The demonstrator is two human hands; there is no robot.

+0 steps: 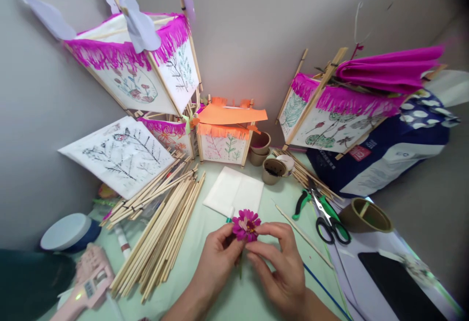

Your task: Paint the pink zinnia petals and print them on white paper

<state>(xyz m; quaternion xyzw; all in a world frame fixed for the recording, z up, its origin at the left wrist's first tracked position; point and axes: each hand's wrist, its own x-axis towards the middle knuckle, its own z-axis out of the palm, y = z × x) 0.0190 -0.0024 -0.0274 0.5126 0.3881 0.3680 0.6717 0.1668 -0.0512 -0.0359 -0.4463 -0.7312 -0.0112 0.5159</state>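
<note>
A magenta flower (246, 226) with layered petals and a yellowish centre is held over the front middle of the table, its thin green stem pointing down. My left hand (222, 255) grips it from the left, the thumb and forefinger closed just under the bloom. From the right, my right hand (280, 265) has its forefinger and thumb tips at the edge of the petals in a pinch. Its other fingers are curled. Behind the bloom lies a folded white sheet (234, 189), with a small teal-and-white capped item partly hidden by the flower.
Bundled wooden sticks (164, 233) and a pink glue gun (88, 282) lie at left. Scissors (324, 218), green-handled pliers (302, 203) and a brown pot (366, 215) sit at right. Paper lanterns with magenta fringe (128, 76) and an orange-topped one (223, 140) stand behind.
</note>
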